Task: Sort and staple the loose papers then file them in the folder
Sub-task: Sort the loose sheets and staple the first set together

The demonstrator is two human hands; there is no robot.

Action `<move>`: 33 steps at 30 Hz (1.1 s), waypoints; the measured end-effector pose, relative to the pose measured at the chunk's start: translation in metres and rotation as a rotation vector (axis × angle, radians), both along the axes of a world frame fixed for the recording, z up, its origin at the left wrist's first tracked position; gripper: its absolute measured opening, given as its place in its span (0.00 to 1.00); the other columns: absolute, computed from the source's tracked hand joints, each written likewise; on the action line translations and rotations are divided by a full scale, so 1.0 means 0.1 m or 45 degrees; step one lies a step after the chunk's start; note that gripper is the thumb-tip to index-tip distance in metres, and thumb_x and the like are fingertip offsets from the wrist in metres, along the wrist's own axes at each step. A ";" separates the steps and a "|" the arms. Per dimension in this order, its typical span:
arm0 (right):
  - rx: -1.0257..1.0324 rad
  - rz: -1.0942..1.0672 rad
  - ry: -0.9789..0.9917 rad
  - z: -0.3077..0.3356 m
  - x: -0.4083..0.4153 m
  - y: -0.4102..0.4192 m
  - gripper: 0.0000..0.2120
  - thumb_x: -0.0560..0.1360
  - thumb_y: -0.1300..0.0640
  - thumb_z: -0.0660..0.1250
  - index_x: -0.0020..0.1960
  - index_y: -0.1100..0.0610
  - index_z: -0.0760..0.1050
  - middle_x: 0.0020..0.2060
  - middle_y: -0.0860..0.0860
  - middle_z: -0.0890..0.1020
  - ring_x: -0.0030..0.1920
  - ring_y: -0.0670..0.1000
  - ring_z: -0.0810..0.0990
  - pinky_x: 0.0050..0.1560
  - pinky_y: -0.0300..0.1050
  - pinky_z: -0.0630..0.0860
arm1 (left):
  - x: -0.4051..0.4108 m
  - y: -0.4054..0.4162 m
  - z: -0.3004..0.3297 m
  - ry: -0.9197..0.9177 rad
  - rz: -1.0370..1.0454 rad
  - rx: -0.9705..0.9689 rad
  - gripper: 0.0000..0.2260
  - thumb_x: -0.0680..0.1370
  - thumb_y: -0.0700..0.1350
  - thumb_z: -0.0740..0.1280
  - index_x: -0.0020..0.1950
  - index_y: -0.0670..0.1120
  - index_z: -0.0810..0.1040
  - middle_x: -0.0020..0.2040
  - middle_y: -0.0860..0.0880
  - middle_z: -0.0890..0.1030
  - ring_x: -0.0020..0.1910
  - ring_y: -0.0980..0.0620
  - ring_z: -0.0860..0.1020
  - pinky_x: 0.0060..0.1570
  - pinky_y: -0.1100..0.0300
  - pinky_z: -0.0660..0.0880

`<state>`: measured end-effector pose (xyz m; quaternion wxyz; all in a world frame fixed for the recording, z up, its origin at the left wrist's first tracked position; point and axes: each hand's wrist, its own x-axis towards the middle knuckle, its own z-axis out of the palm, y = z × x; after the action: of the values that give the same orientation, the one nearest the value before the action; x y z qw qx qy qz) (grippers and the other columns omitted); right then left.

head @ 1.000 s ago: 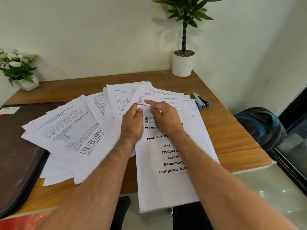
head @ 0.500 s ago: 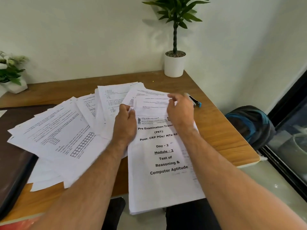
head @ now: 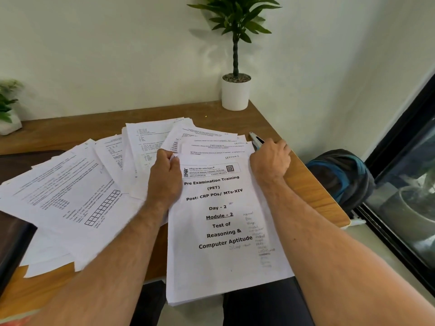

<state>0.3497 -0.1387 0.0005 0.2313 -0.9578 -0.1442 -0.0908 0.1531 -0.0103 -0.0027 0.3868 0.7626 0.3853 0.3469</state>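
Note:
A stack of papers titled "Pre Examination Training" [head: 223,255] lies in front of me and overhangs the near edge of the wooden table [head: 313,191]. My left hand [head: 164,177] pinches its top left corner. More loose papers [head: 70,196] fan out to the left and behind. My right hand [head: 270,161] is curled over the stapler [head: 255,138] on the table just right of the stack; only the stapler's tip shows. The dark brown folder [head: 14,234] lies at the far left, partly under the papers.
A tall plant in a white pot [head: 235,94] stands at the table's back right corner. A small flower pot [head: 8,109] sits at the back left. A dark and blue backpack [head: 341,177] rests on the floor to the right, beside a black window frame.
My right hand left the top of the titled stack and moved right onto the stapler. My left hand stayed pinched on the stack's top left corner.

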 end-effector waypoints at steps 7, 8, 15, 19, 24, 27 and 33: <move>0.104 -0.042 0.108 0.00 0.10 -0.02 0.13 0.79 0.56 0.66 0.61 0.60 0.75 0.59 0.57 0.77 0.60 0.58 0.73 0.53 0.51 0.73 | 0.02 0.01 0.01 0.013 0.010 0.020 0.05 0.85 0.44 0.58 0.53 0.43 0.69 0.46 0.51 0.78 0.43 0.51 0.75 0.39 0.58 0.65; 0.139 -0.043 0.110 0.00 0.11 -0.02 0.12 0.79 0.56 0.66 0.60 0.60 0.76 0.58 0.57 0.77 0.59 0.58 0.73 0.51 0.50 0.72 | 0.02 0.01 0.01 0.014 0.010 0.024 0.05 0.85 0.44 0.58 0.53 0.43 0.69 0.46 0.51 0.77 0.42 0.52 0.74 0.37 0.59 0.65; 0.726 0.053 0.129 0.08 0.05 -0.04 0.19 0.72 0.51 0.71 0.62 0.55 0.77 0.49 0.49 0.81 0.54 0.53 0.79 0.58 0.53 0.77 | 0.04 -0.02 0.00 -0.003 -0.007 -0.031 0.05 0.85 0.44 0.58 0.52 0.44 0.69 0.43 0.56 0.76 0.41 0.56 0.74 0.35 0.67 0.66; 0.985 0.326 -0.016 0.36 -0.21 0.06 0.20 0.75 0.53 0.68 0.66 0.53 0.75 0.49 0.47 0.79 0.51 0.48 0.78 0.58 0.45 0.76 | 0.06 -0.01 -0.01 -0.110 -0.032 -0.150 0.06 0.84 0.46 0.60 0.51 0.44 0.71 0.45 0.52 0.81 0.48 0.47 0.79 0.47 0.51 0.76; 1.047 0.883 0.032 0.40 -0.84 0.39 0.21 0.74 0.55 0.64 0.67 0.52 0.73 0.47 0.50 0.76 0.39 0.46 0.74 0.43 0.40 0.74 | 0.02 0.01 0.03 -0.182 -0.039 -0.187 0.06 0.84 0.47 0.60 0.50 0.46 0.72 0.46 0.51 0.82 0.48 0.47 0.81 0.50 0.46 0.80; 0.763 1.025 0.111 0.30 -1.00 0.46 0.23 0.73 0.58 0.66 0.68 0.52 0.72 0.41 0.45 0.76 0.36 0.43 0.74 0.42 0.37 0.72 | 0.03 0.02 0.05 -0.187 -0.042 -0.170 0.05 0.84 0.45 0.60 0.51 0.45 0.72 0.46 0.51 0.81 0.46 0.49 0.79 0.48 0.50 0.76; 0.650 0.936 0.076 0.08 -1.06 0.57 0.17 0.72 0.62 0.69 0.60 0.53 0.77 0.59 0.48 0.74 0.53 0.47 0.78 0.57 0.41 0.77 | 0.05 0.07 0.08 -0.082 -0.058 -0.091 0.04 0.86 0.46 0.58 0.55 0.46 0.71 0.51 0.50 0.80 0.51 0.49 0.79 0.51 0.51 0.77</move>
<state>0.2434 -0.0821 0.0088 0.4811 -0.7576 -0.4411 -0.0077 0.1580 -0.0036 0.0056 0.4339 0.7452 0.3674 0.3484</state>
